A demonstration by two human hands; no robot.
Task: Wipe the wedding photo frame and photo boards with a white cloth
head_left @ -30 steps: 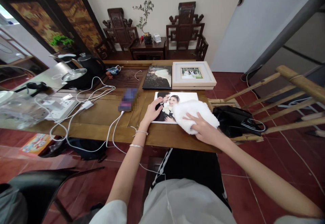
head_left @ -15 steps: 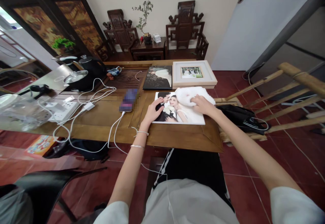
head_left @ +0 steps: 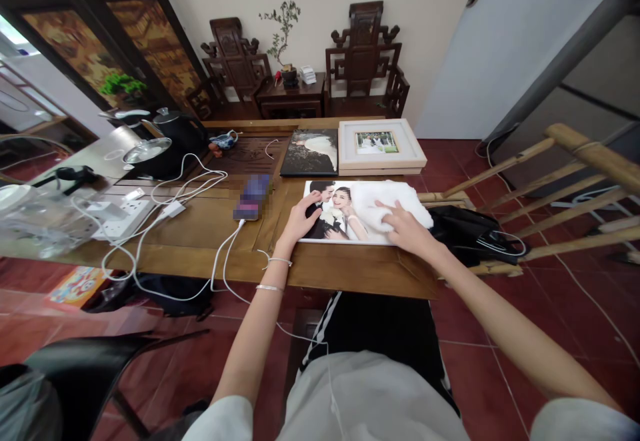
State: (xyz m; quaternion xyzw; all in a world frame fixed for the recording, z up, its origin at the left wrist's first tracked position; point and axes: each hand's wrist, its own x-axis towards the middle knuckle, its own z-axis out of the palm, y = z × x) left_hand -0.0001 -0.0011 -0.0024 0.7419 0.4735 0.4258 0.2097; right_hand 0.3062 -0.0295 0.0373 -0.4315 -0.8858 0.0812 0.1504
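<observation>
A wedding photo panel lies flat near the table's front edge. My left hand rests on its left side, fingers apart and pressing lightly on the surface. A fluffy white cloth covers the panel's right part and reaches past its right edge. My right hand is on the cloth's near side, index finger stretched over it and a fold of cloth pinched between fingers and thumb. The panel's right end is hidden under the cloth and hand.
Behind the panel lie a dark photo album and a white framed photo. To the left are a phone on a white cable, a power strip, a black kettle and a lidded pot. A bamboo chair stands at right.
My right hand and the white cloth have slid right and slightly toward me across the panel, and the fingers have spread more. My left hand stays in place.
</observation>
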